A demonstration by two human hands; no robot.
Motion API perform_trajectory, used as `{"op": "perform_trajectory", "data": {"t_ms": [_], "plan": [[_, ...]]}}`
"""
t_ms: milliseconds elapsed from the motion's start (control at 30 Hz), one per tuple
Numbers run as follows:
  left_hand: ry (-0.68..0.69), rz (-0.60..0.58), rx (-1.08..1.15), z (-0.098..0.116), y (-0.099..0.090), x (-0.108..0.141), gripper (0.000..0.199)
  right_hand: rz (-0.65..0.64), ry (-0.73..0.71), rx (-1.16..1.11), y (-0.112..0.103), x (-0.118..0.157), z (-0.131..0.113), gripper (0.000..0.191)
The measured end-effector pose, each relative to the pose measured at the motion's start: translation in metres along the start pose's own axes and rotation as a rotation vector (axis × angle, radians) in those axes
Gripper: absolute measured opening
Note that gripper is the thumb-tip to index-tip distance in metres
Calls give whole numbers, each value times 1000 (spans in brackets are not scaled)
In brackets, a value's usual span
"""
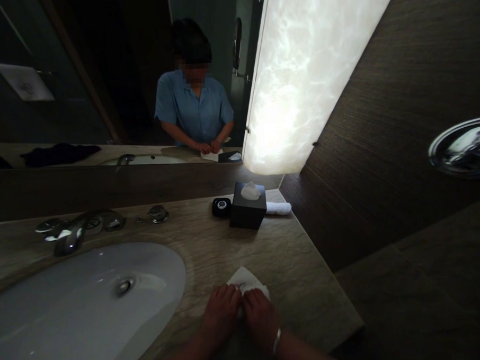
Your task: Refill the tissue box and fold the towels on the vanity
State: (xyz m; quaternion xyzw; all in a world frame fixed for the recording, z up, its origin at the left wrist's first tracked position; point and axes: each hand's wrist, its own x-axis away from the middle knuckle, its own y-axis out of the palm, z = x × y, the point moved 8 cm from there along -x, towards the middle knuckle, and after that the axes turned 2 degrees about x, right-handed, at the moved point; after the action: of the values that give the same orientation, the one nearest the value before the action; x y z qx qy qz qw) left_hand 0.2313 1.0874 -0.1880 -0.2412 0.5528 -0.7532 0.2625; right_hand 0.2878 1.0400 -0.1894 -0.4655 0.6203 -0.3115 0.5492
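Stone counter (pixel 308 288) beside the basin (pixel 82 309): the left hand (pixel 220 316) and right hand (pixel 262 319) meet at its near edge, fingers (pixel 229 297) clamped together on a tissue (pixel 244 279), light, soft and easily torn, best held by its free corner.

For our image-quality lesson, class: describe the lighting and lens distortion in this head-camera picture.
In the head view, the glowing white marbled wall panel blows out into glare; the left hand and right hand on a white paper tissue stay dim; the wide lens slants the beige stone countertop.
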Motion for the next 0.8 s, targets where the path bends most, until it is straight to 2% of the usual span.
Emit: {"op": "perform_trajectory", "data": {"t_ms": [67,100,133,200,267,333,433,500,600,700,800], "plan": [[-20,-62,15,-2,2,-4,31,-362,60,-90,25,-22,23,10],[-42,-82,19,-5,2,-10,32,-474,91,-113,31,-32,33,7],[-66,-89,19,-9,1,-19,32,-512,122,-109,32,-43,41,9],[-108,-65,14,-18,-6,-41,32,-480,219,-50,29,-61,54,19],[-162,-31,4,-29,-13,-64,33,-434,317,15,28,-65,56,27],[-227,-5,-3,-39,-20,-81,32,-267,277,58,24,-60,41,29],[-291,-7,7,-46,-26,-90,29,87,116,146,17,-37,12,38],[-286,-11,20,-44,-28,-89,29,190,99,144,23,-24,11,48],[-254,-17,46,-39,-24,-83,30,98,111,-27,38,-30,28,56],[-271,-21,59,-42,-14,-82,31,-120,143,-185,47,-50,38,65],[-262,-3,38,-47,-9,-88,34,-335,238,-240,50,-64,39,79]]}}
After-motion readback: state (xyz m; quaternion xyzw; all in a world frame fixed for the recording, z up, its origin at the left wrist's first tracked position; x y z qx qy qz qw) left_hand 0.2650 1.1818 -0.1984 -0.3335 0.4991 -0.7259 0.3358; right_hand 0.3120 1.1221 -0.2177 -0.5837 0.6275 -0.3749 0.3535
